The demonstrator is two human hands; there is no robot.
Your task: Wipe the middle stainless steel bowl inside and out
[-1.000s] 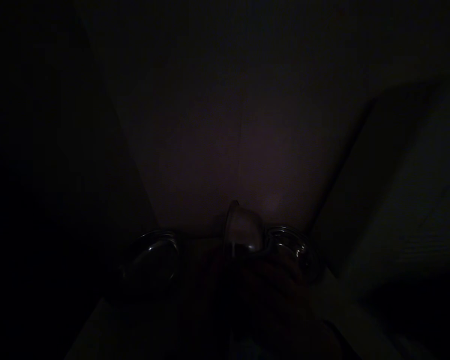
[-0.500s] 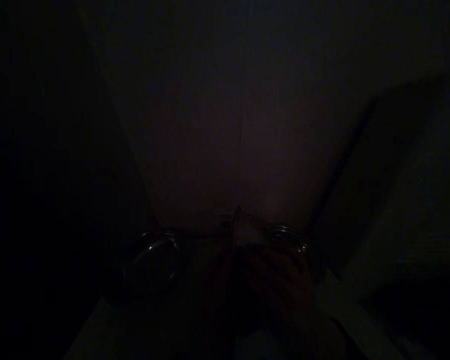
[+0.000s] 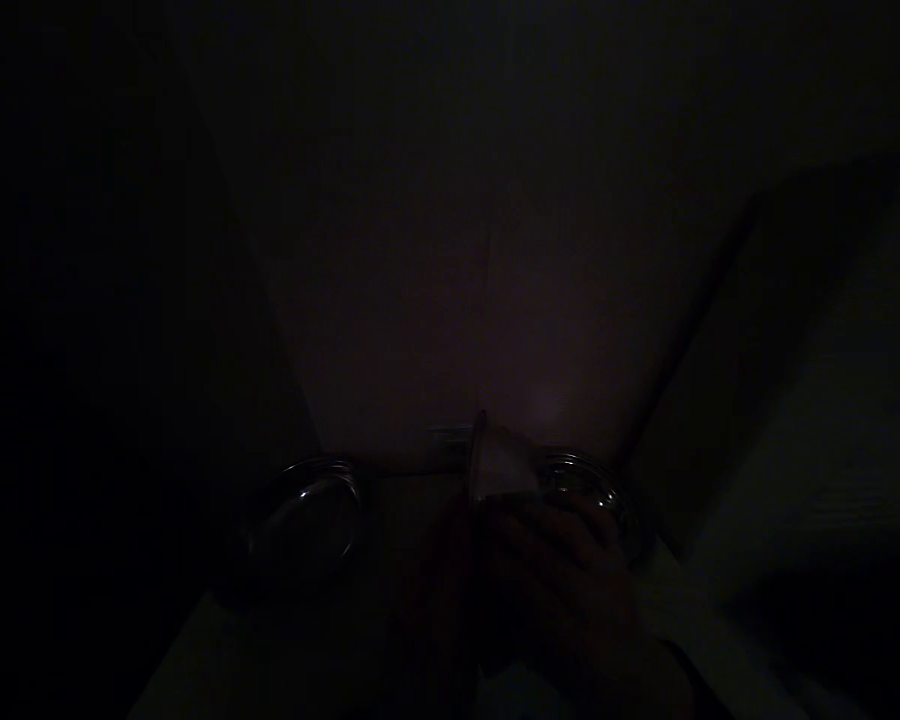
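The picture is very dark. My right hand is closed around a pale cup-like container, its fingers bent across the near side. The container lies tilted on its side, with its rim turned to the left; what it holds, if anything, does not show. My left hand is a faint shape just left of that rim, and its fingers are lost in the dark. Whether it touches the rim, I cannot tell.
A shiny round metal dish stands to the left on a pale surface. Another shiny round dish sits to the right, partly behind my right hand. A wall rises behind, with a dark slanted panel on the right.
The pale container shows a little more of its side and sits slightly farther right. My right hand stays around it; the dishes have not moved.
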